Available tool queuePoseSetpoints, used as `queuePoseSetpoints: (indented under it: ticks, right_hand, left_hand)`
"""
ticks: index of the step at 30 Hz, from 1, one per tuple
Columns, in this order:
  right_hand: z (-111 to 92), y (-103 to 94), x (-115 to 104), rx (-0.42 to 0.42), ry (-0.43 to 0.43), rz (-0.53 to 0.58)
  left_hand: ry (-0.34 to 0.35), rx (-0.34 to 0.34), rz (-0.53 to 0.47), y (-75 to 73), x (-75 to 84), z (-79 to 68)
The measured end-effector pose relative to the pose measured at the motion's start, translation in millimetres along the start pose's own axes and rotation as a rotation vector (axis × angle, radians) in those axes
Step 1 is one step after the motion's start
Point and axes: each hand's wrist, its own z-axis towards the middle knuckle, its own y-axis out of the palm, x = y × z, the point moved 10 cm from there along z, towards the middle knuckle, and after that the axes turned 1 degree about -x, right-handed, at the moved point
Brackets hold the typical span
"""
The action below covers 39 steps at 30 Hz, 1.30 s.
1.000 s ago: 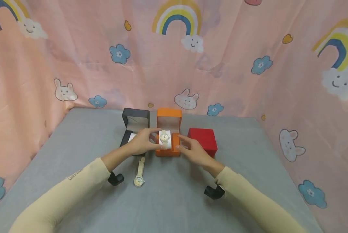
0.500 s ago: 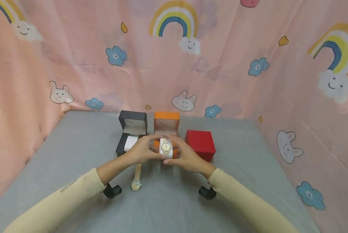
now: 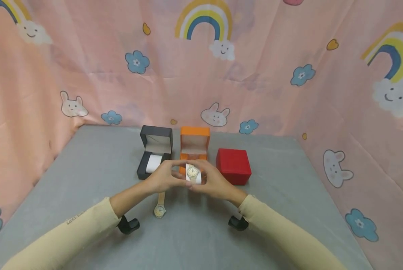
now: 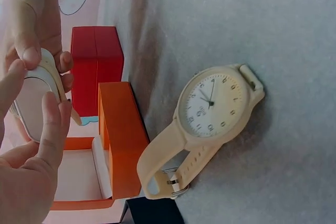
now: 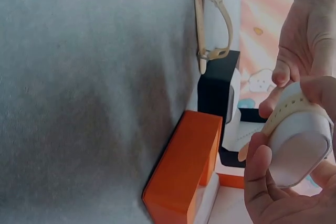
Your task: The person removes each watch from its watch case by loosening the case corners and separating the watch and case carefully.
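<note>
Both hands hold up a white cushion [image 5: 299,158] with a cream-strapped watch [image 3: 193,172] wrapped round it, its dial turned toward the head camera. My left hand [image 3: 161,177] grips one end with thumb and fingers; my right hand [image 3: 214,180] grips the other end. The cushion is in front of the open orange watch box [image 3: 195,131], apart from it. On the table, left of the hands, lies a second cream watch [image 4: 212,103], dial up and strap buckled into a loop. In the head view part of its strap is hidden by the left hand.
Left of the orange box stands an open black watch box [image 3: 156,131] with a white cushion [image 3: 154,163] inside. A closed red box [image 3: 233,165] sits to the right. Grey cloth [image 3: 201,240] covers the table, and a pink patterned curtain [image 3: 174,90] hangs behind.
The cushion with its watch has come out of the orange box toward the person. My right hand has moved left from the box's side and now grips the cushion too.
</note>
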Motion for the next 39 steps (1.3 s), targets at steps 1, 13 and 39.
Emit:
queuePoseSetpoints:
  ticks: [1,13,39]
  right_hand:
    - [-0.2,0.9,-0.9,0.001,-0.006,-0.004]
    - [1.0,8.7,-0.1,-0.065,-0.031,0.038]
    - [3.3,10.1,0.1,-0.052,0.063,0.118]
  left_hand:
    - [-0.001,-0.003,-0.007,0.8,-0.7,-0.5]
    - [0.059,-0.043,-0.026,1.3,-1.5,-5.7]
    - [0.094,-0.034,-0.041,-6.0,-4.6,-7.5]
